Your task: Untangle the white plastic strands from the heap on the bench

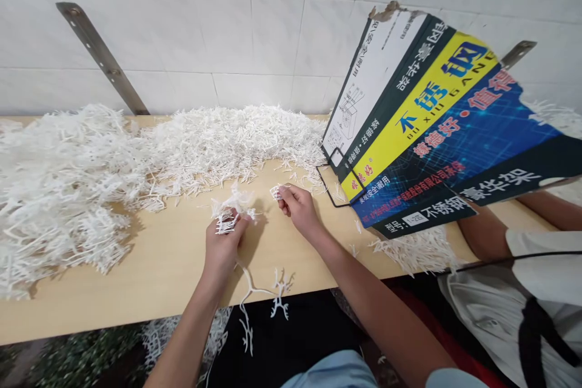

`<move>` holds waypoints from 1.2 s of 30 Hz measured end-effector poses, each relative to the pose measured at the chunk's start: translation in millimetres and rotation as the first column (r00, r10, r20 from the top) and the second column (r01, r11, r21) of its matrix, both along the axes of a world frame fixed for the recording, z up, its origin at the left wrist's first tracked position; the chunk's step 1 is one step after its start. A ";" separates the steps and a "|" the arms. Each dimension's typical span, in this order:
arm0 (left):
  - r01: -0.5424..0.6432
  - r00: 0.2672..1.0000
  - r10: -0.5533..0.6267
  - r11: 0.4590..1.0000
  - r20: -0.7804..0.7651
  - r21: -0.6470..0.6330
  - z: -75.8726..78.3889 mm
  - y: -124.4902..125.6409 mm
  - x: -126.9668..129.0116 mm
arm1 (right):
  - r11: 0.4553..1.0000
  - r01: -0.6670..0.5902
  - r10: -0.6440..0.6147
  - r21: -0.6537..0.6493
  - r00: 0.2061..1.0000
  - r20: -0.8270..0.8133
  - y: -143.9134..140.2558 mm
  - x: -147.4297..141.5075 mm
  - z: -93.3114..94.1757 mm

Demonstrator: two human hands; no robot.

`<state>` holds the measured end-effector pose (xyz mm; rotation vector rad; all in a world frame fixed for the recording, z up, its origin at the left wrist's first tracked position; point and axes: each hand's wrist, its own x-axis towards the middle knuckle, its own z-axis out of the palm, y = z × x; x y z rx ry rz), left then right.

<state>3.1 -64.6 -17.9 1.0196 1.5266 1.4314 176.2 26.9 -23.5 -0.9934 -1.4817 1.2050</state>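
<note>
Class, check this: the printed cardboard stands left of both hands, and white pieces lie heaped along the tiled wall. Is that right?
The side is wrong: the head view shows the printed cardboard standing to the right of the left hand and right hand. The white pieces do lie heaped along the tiled wall.

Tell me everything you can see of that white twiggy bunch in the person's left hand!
The white, plastic-looking twiggy bunch is gripped in the person's left hand, above the pale wood-look tabletop. A wispy tangle sticks up from the grip, and short, comb-like prongs poke out there too. Below the hand, a curved white stem dangles and forks, with small twigs at its ends, some reaching past the front edge in this view. The hand hides the middle, so I can't tell whether it's all one piece.
</note>
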 end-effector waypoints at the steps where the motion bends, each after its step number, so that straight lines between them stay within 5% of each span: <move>1: -0.003 0.997 0.003 1.000 0.082 0.007 2.5 0.1 0.5 | 0.999 -0.033 0.033 0.012 0.999 0.033 -3.0 -0.5 1.8; 11: -0.011 0.913 0.021 1.000 0.408 -0.028 7.2 4.5 2.0 | 0.982 -0.151 0.120 0.116 0.965 0.234 -13.6 -1.3 12.6; 16: 0.075 0.893 -0.115 0.991 0.435 0.109 13.7 0.3 -2.9 | 0.979 -0.154 0.105 0.137 0.944 0.313 -12.1 -3.0 11.7; 19: 0.055 0.942 -0.101 0.987 0.321 0.148 8.7 0.0 -2.3 | 0.977 -0.140 0.073 0.162 0.930 0.361 -11.5 -3.1 12.4; 23: 0.025 0.999 -0.026 0.999 0.045 0.037 -0.3 1.4 -0.7 | 0.978 -0.105 0.040 0.179 0.941 0.335 -12.1 -2.4 13.9; 26: -0.065 0.998 0.065 0.998 0.009 0.022 -2.1 0.9 -0.5 | 0.978 -0.090 0.028 0.186 0.949 0.314 -12.5 -1.7 13.0; 31: -0.207 0.935 0.193 0.978 0.299 0.015 0.8 0.4 6.9 | 0.978 -0.100 0.045 0.183 0.958 0.284 -11.9 -1.2 7.6; 36: -0.190 0.838 0.177 0.981 0.516 -0.029 7.1 2.2 12.1 | 0.975 -0.116 0.058 0.191 0.957 0.283 -12.6 -0.8 7.7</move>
